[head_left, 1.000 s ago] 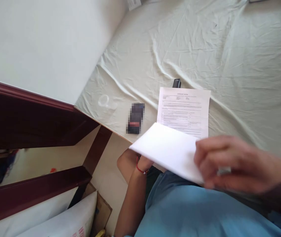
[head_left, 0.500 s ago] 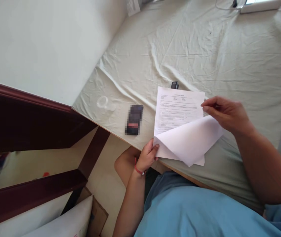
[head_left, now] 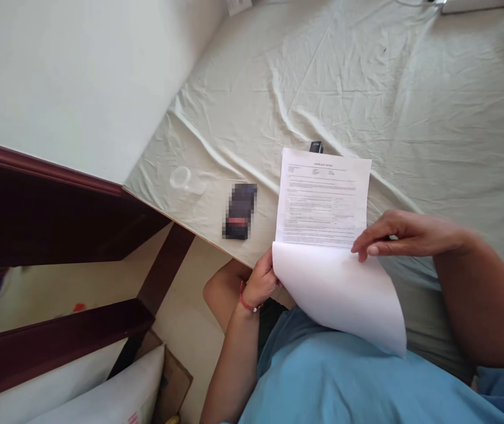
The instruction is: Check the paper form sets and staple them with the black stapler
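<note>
A printed sheet lies on the table, its small text facing me. Its lower part is covered by a white page folded down toward my blue shirt, blank side showing. My left hand, with a red bracelet, grips the papers at their left edge by the fold; its fingertips are hidden behind them. At the right end of the fold, my right hand rests its outstretched fingertips on the paper, thumb and index finger apart. A small black object pokes out from behind the sheet's top edge.
Left of the papers, a blurred-out dark object lies near the table edge, with a clear ring-shaped item beyond it. A wrinkled pale cloth covers the table. Part of a white device shows at the far right.
The top page has swung down from a diagonal curl to hang over the table's front edge, uncovering more print. My right hand has moved down toward me, onto the fold.
</note>
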The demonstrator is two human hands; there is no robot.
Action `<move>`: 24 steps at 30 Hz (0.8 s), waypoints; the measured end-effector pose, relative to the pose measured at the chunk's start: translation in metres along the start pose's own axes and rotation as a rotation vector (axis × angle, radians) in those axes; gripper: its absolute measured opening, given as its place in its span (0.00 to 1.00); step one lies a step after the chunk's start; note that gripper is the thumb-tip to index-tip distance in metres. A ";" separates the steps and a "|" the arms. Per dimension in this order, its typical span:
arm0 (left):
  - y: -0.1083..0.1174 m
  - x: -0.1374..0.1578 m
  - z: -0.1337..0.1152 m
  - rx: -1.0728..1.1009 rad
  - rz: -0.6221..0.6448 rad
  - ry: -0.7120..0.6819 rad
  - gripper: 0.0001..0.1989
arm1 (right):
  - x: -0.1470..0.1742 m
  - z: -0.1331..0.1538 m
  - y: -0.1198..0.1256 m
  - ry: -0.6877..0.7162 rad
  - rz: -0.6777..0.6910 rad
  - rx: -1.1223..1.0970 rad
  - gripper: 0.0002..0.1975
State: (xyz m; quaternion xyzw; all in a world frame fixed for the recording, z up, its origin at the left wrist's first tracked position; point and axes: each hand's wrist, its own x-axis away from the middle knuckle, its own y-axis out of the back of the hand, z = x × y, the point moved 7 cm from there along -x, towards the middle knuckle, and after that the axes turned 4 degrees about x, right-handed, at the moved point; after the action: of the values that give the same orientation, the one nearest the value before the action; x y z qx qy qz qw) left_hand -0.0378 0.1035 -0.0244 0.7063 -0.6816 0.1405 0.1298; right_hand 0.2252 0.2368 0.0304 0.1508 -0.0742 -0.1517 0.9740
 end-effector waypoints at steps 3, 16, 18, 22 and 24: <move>0.001 0.000 0.000 0.027 -0.001 -0.019 0.08 | -0.010 -0.007 0.010 0.003 -0.289 0.025 0.17; 0.011 0.000 -0.001 0.006 -0.042 -0.155 0.25 | -0.014 0.020 -0.039 0.279 0.423 -0.171 0.25; 0.013 0.001 -0.001 -0.001 -0.054 -0.185 0.32 | -0.016 0.021 -0.042 0.298 0.434 -0.178 0.25; 0.014 0.003 0.002 -0.035 -0.026 -0.232 0.45 | -0.017 0.022 -0.046 0.331 0.443 -0.192 0.24; 0.014 0.004 0.004 -0.038 0.000 -0.231 0.48 | -0.016 0.023 -0.047 0.341 0.449 -0.191 0.24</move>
State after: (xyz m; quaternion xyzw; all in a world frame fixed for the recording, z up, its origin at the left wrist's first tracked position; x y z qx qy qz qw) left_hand -0.0517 0.0977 -0.0272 0.7151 -0.6947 0.0450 0.0636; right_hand 0.1925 0.1927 0.0357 0.0614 0.0734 0.0889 0.9914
